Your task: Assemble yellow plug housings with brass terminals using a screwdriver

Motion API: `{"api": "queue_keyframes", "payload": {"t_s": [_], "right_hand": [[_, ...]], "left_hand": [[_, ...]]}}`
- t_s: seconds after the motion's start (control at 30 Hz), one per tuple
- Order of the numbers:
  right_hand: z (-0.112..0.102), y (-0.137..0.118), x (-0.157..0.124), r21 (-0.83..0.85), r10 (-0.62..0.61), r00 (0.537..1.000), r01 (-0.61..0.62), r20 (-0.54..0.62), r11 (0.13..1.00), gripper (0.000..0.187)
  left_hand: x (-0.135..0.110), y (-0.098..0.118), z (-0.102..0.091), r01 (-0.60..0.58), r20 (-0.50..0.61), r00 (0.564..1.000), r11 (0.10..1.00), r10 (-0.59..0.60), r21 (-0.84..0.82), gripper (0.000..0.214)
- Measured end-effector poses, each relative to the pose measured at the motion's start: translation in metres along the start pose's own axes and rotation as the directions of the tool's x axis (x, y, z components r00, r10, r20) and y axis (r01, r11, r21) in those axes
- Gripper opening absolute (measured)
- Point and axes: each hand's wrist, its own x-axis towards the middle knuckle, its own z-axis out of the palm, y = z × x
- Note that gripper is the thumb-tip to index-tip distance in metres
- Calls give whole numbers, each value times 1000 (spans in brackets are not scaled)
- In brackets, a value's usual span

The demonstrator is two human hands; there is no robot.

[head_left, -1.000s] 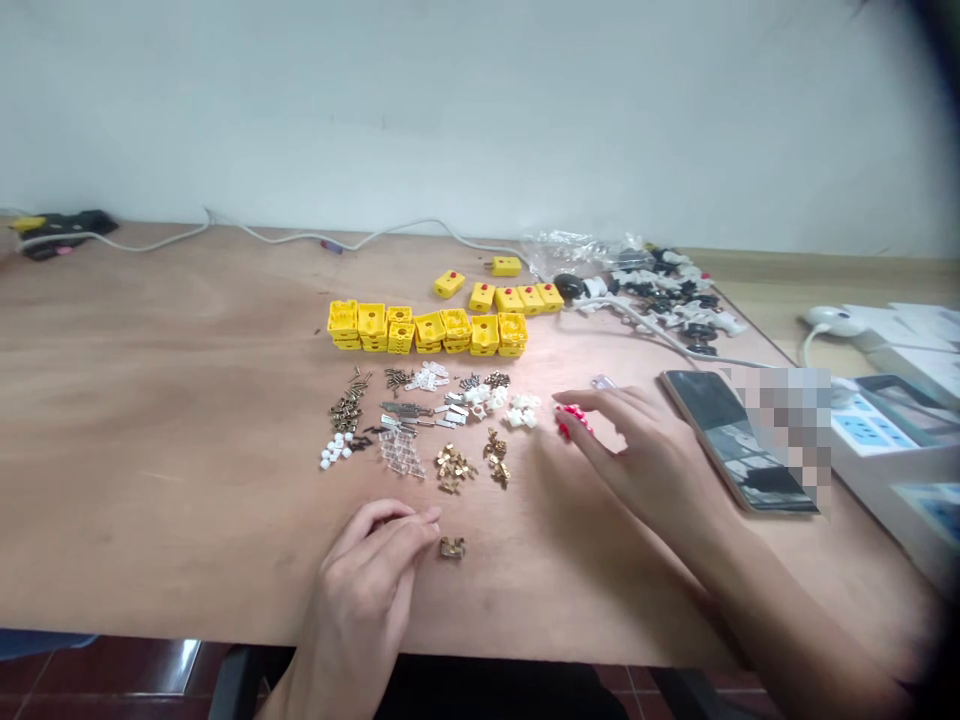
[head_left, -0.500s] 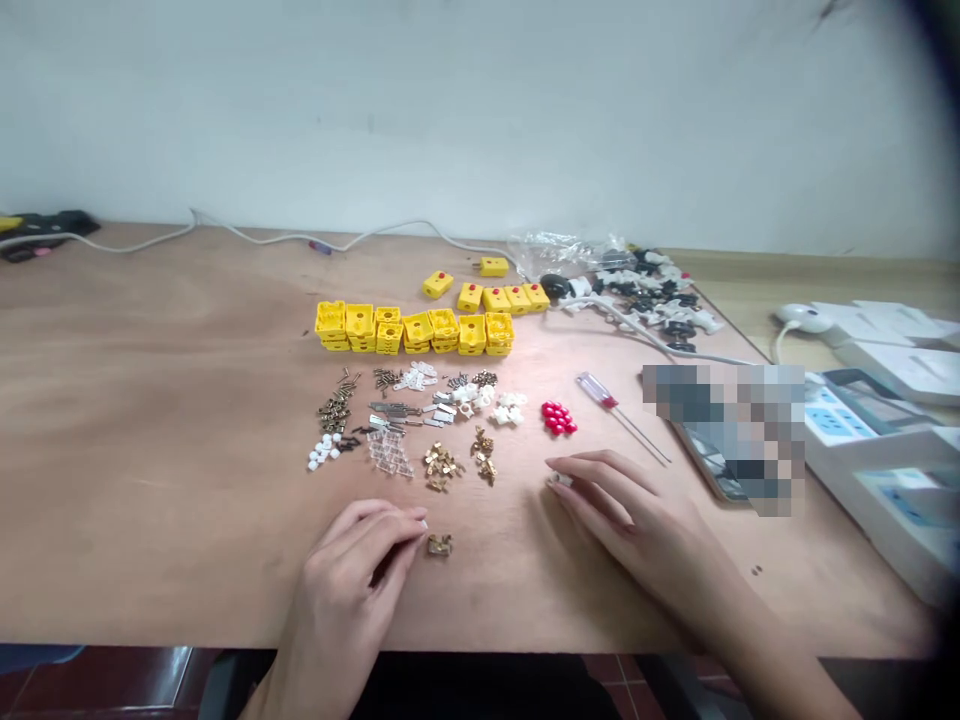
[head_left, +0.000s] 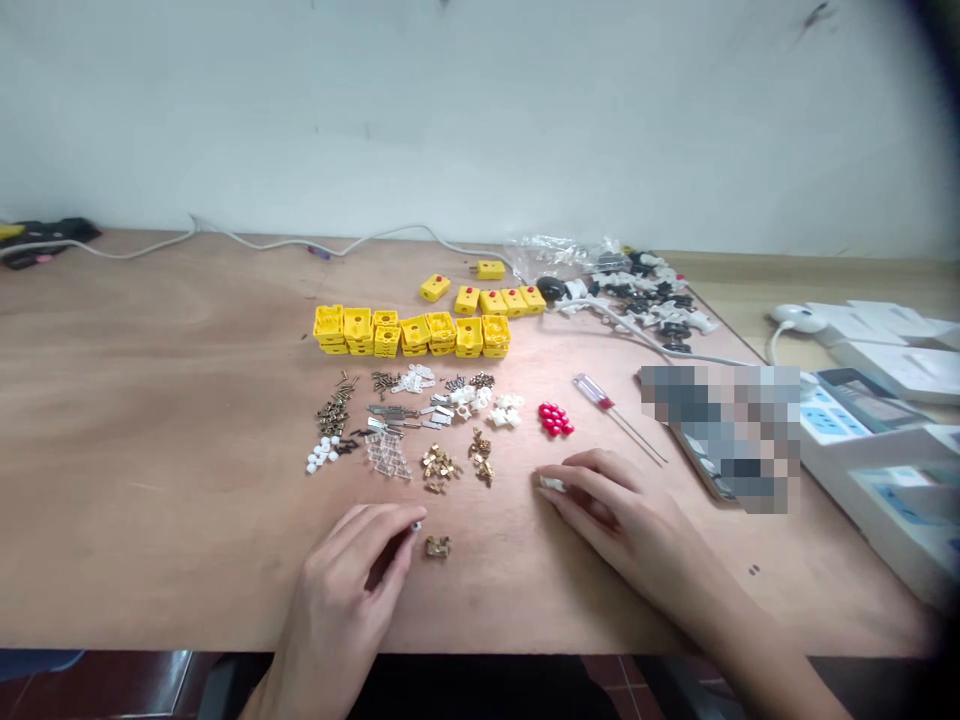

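My left hand (head_left: 360, 565) is closed in a pinch near the front of the table, with a small white piece (head_left: 417, 525) at its fingertips. Just right of those fingertips lies a small brass part (head_left: 438, 547) on the wood. Over on the right, my right hand (head_left: 615, 510) pinches a small white plastic piece (head_left: 553, 483) between thumb and fingers. Beyond the hands are small piles: brass clips (head_left: 439, 463), more brass clips (head_left: 481, 457), clear plastic pieces (head_left: 388, 455), white caps (head_left: 322, 455) and white plastic parts (head_left: 507, 410).
Yellow plastic housings (head_left: 415, 333) stand stacked in a row, with yellow plugs (head_left: 491, 302) behind. Red caps (head_left: 556, 419) and a screwdriver (head_left: 619, 418) lie right of the piles. A phone (head_left: 705, 470), a white box (head_left: 885, 500), a cable (head_left: 660, 345) and black-and-white parts (head_left: 660, 290) occupy the right side.
My right hand has shifted slightly left, and more of its white piece shows. My left hand keeps its pinch with its fingertips tilted a little. The brass part stays put.
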Motion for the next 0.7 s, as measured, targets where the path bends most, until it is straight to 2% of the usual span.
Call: {"api": "queue_keyframes", "payload": {"t_s": [0.17,0.37,0.47,0.57,0.7], "right_hand": [[-1,-8,3,32,109,994,-109,2,994,18],[1,-9,8,31,50,999,-49,-10,998,20],[-2,-5,8,55,108,994,-107,-12,993,22],[-8,0,11,6,163,985,-163,-63,987,26],[-10,2,16,-29,118,991,-121,-69,992,27]], "left_hand": [[-1,0,0,-10,-10,1000,1000,10,-18,23],[0,0,2,-72,-31,997,997,73,22,24],[0,-1,2,-69,-11,998,997,69,17,26],[-1,-2,2,-54,16,998,998,54,-10,26],[-2,-3,1,-29,26,999,999,30,-35,25]]}}
